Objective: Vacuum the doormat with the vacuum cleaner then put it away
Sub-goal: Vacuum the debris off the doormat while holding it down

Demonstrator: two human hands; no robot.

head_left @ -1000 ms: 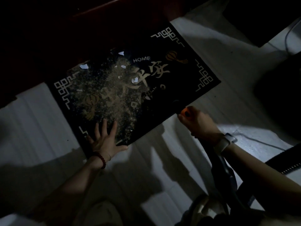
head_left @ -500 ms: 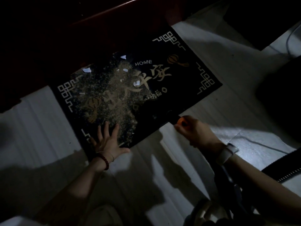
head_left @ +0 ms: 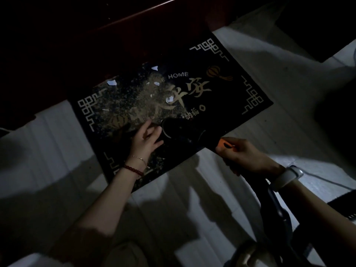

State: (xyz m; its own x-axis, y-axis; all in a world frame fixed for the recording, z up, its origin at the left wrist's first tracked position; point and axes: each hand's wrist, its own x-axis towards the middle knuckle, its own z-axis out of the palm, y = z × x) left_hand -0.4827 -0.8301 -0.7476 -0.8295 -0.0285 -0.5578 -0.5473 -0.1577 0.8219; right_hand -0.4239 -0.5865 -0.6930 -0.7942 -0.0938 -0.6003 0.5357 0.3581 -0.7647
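A black doormat [head_left: 240, 105] with gold lettering lies on the pale floor, its left half strewn with sandy dirt [head_left: 142, 101] and white paper scraps. A dark hand-held vacuum cleaner [head_left: 181, 132] lies low over the mat's near part, its round front end toward the dirt. My right hand [head_left: 244, 157] grips its handle by an orange button. My left hand [head_left: 146, 139] rests on the mat right beside the vacuum's round front end, fingers curled against it; whether it grips it is unclear.
A dark red wooden door or threshold [head_left: 119, 35] runs along the mat's far edge. A thin cord [head_left: 327, 182] and a dark object lie on the floor at the right. My knees show at the bottom edge. The scene is dim.
My left hand has slid from the mat's near-left corner up to the vacuum's front end. My right hand has pushed the vacuum forward onto the mat.
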